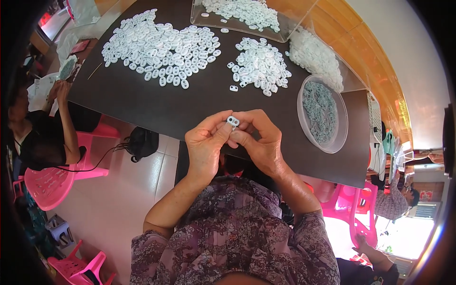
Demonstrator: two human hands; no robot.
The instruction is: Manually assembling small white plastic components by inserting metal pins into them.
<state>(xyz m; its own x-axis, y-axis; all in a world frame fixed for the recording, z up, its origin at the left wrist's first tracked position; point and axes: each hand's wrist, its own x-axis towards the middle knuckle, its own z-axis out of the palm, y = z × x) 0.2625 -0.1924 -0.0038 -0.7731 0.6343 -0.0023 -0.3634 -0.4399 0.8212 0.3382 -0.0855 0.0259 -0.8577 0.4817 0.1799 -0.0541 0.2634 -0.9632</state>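
Close above the table's front edge, my left hand (206,145) and my right hand (261,142) meet around a small white two-hole cord lock (232,121). Thumbs and fingertips of both hands pinch it from either side. Its two dark holes face up; its lower part is hidden behind my thumbs. Beyond my hands lies a pile of white cord lock pieces (263,66), with one loose piece (233,88) at its near edge. A larger pile of white oval two-hole pieces (161,47) spreads over the left side.
A round clear tub (341,137) of small grey-green springs (319,111) stands at the right. Behind it are a bag of white pieces (316,57) and a clear bin (197,19). A thin stick (94,71) lies at the dark table's (142,104) left edge. Another person (45,133) sits left.
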